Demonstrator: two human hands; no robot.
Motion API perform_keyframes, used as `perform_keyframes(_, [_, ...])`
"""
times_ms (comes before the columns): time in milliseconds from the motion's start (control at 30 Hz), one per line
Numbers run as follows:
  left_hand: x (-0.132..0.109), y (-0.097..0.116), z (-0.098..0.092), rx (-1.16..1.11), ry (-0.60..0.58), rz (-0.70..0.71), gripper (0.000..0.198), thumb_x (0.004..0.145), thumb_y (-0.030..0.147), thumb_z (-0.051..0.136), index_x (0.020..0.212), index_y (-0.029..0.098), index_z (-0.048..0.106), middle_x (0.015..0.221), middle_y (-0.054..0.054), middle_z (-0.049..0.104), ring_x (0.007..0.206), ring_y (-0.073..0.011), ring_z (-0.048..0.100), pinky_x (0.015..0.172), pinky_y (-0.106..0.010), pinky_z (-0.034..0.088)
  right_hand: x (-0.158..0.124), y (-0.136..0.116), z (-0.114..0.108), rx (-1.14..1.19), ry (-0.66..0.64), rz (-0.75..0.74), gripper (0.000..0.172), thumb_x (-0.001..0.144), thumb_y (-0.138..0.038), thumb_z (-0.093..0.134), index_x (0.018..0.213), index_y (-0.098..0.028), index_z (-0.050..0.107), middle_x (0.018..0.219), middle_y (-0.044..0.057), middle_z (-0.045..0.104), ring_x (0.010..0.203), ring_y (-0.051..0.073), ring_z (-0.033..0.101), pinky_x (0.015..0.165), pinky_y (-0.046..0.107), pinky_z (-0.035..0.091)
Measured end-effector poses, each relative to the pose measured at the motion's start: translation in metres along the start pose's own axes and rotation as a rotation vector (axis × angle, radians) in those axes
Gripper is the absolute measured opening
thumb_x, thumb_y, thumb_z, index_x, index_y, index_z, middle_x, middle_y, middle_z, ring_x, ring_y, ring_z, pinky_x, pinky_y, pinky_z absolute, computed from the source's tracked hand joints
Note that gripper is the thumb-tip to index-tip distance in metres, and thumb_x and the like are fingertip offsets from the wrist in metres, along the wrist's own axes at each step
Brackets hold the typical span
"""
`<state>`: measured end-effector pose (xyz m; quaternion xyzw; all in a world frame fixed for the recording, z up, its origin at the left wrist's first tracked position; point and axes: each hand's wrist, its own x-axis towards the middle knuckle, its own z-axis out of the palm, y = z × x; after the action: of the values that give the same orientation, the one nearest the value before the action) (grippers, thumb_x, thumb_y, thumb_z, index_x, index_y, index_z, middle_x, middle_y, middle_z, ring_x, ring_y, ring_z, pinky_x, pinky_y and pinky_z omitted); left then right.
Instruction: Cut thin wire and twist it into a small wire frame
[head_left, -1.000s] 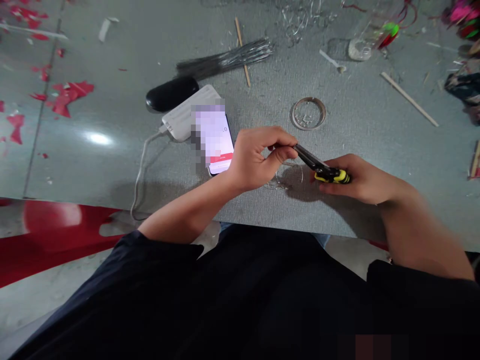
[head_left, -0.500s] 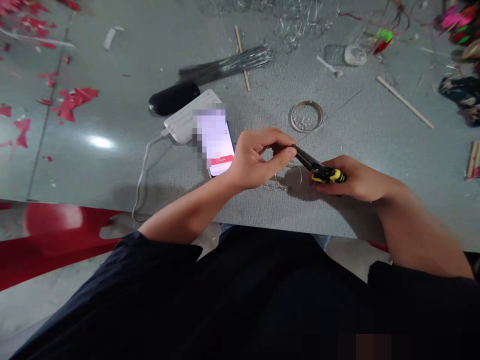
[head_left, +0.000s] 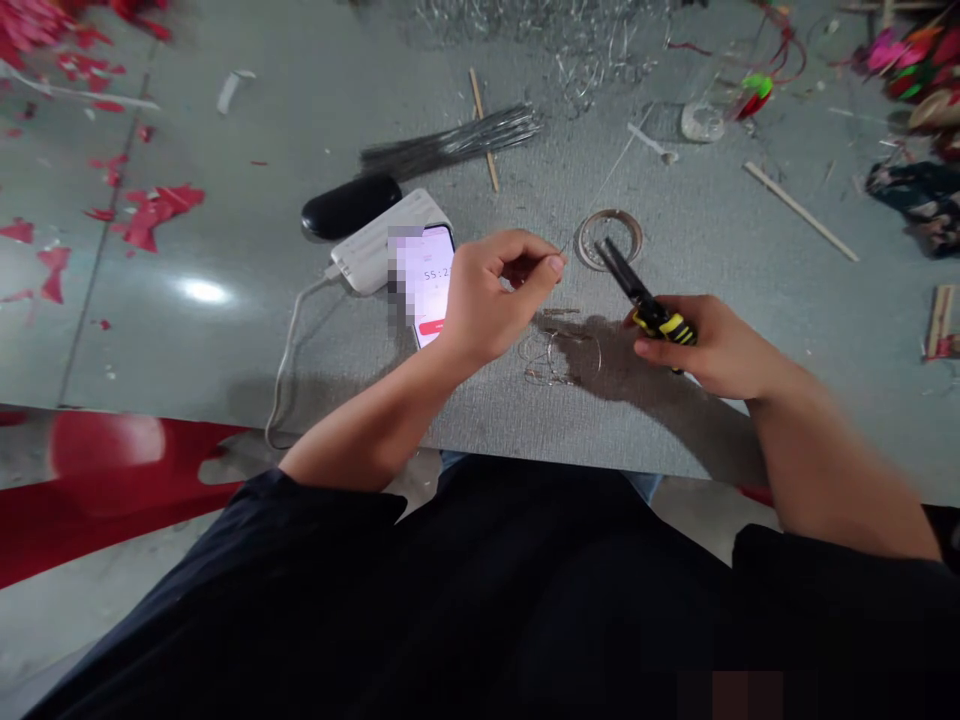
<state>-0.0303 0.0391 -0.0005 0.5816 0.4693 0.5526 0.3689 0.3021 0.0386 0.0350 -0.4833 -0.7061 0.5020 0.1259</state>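
Note:
My left hand [head_left: 491, 295] is closed in a pinch, thumb against forefinger, on a thin metal wire [head_left: 622, 155] that slants up and to the right. In my right hand [head_left: 724, 345] is a pair of long-nose pliers [head_left: 637, 290] with black jaws and yellow-and-black handles. Their jaws point up and left, slightly apart, in front of a round ring-shaped dish [head_left: 640, 240] with small bits inside. The jaws stand clear of my left fingers. Below the hands, several bent wire pieces [head_left: 576, 382] lie on the table.
Left of my left hand lie a lit phone [head_left: 433, 290], a white power strip [head_left: 390, 240] and a black case [head_left: 351, 205]. Behind are a bundle of straight wires [head_left: 450, 138], a wooden stick [head_left: 492, 172] and tangled wire [head_left: 585, 70]. Red scraps [head_left: 157, 212] lie at left.
The pliers have come away from my left fingertips, and their jaws now point more upward. My left hand has shifted slightly left, and the wire slants more steeply.

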Motion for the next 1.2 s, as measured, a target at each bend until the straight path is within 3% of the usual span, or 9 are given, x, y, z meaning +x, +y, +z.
perform_keyframes(167, [0.0, 0.0, 0.002, -0.008, -0.075, -0.098, 0.027, 0.11, 0.025, 0.094, 0.087, 0.023, 0.08, 0.076, 0.001, 0.075, 0.068, -0.0122, 0.067, 0.065, -0.027, 0.057, 0.006, 0.013, 0.0, -0.119, 0.336, 0.013, 0.049, 0.1, -0.061, 0.102, 0.131, -0.026, 0.086, 0.11, 0.01, 0.087, 0.097, 0.035, 0.079, 0.089, 0.051, 0.062])
perform_keyframes(267, [0.001, 0.003, 0.003, -0.074, -0.116, -0.194, 0.029, 0.111, 0.028, 0.093, 0.085, 0.023, 0.078, 0.072, 0.001, 0.072, 0.065, -0.0121, 0.067, 0.063, -0.026, 0.058, 0.009, 0.015, 0.0, -0.205, 0.426, 0.008, 0.05, 0.102, -0.058, 0.096, 0.137, -0.026, 0.083, 0.118, 0.014, 0.087, 0.103, 0.039, 0.08, 0.096, 0.056, 0.061])
perform_keyframes(600, [0.005, 0.005, 0.002, -0.223, -0.138, -0.298, 0.035, 0.101, 0.03, 0.084, 0.071, 0.024, 0.067, 0.068, 0.001, 0.061, 0.06, -0.0103, 0.055, 0.056, -0.024, 0.05, 0.007, 0.015, 0.0, -0.27, 0.374, 0.017, 0.061, 0.109, -0.078, 0.095, 0.144, -0.03, 0.082, 0.123, 0.017, 0.089, 0.112, 0.044, 0.082, 0.108, 0.065, 0.064])
perform_keyframes(733, [0.004, 0.008, 0.0, -0.226, -0.122, -0.295, 0.034, 0.098, 0.034, 0.083, 0.07, 0.025, 0.067, 0.067, 0.001, 0.061, 0.06, -0.011, 0.054, 0.056, -0.025, 0.047, 0.007, 0.015, 0.001, -0.23, 0.396, 0.004, 0.057, 0.107, -0.07, 0.098, 0.142, -0.028, 0.081, 0.121, 0.016, 0.088, 0.109, 0.042, 0.08, 0.104, 0.062, 0.062])
perform_keyframes(900, [0.004, 0.011, -0.003, -0.266, -0.131, -0.285, 0.03, 0.094, 0.037, 0.084, 0.07, 0.025, 0.068, 0.068, 0.0, 0.061, 0.06, -0.0112, 0.053, 0.057, -0.027, 0.048, 0.003, 0.011, 0.006, -0.181, 0.438, -0.039, 0.036, 0.107, -0.051, 0.088, 0.13, -0.023, 0.083, 0.117, 0.015, 0.088, 0.102, 0.037, 0.079, 0.098, 0.055, 0.058])
perform_keyframes(1200, [0.004, 0.011, -0.004, -0.257, -0.099, -0.31, 0.032, 0.092, 0.039, 0.085, 0.071, 0.026, 0.065, 0.068, 0.0, 0.06, 0.061, -0.0123, 0.053, 0.057, -0.028, 0.047, -0.003, 0.01, 0.009, -0.233, 0.439, -0.056, 0.042, 0.111, -0.062, 0.091, 0.139, -0.031, 0.085, 0.115, 0.012, 0.089, 0.102, 0.039, 0.082, 0.1, 0.061, 0.068])
